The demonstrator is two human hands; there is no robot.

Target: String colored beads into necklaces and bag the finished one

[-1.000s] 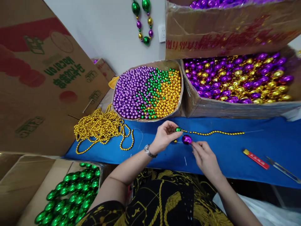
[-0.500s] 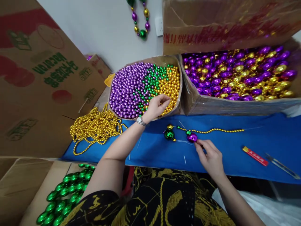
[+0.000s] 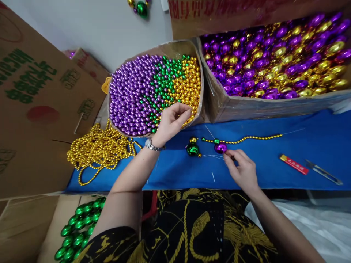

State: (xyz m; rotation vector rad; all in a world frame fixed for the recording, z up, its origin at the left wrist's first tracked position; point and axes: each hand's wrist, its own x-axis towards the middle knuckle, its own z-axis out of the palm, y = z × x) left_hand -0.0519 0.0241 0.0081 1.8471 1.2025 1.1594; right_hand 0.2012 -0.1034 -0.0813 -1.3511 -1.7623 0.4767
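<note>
My left hand point(image 3: 172, 122), with a watch point(image 3: 153, 145) at its wrist, is over the front right of a box point(image 3: 202, 86) of small beads. Its thumb and forefinger are pinched near the gold beads point(image 3: 189, 78); whatever lies between them is too small to make out. Lower right, my right hand point(image 3: 242, 168) is closed, fingertips at the edge of a shiny purple bead point(image 3: 220, 148). A small green bead point(image 3: 216, 141) touches that bead. Thin thread runs left to a large green bead point(image 3: 192, 149). Behind it lies a strand of small gold beads point(image 3: 252, 138).
A large carton point(image 3: 246, 104) of purple and gold beads stands back right. Gold bead strands point(image 3: 95, 151) lie piled at left beside a tall carton point(image 3: 30, 146). A red packet point(image 3: 294, 164) and thread snips point(image 3: 323, 171) rest on the blue cloth point(image 3: 270, 177). Big green beads point(image 3: 79, 226) sit lower left.
The camera view has shifted, so the boxes and cloth sit higher and further left. My left hand stays pinched over the gold beads, and my right hand keeps hold of the purple bead.
</note>
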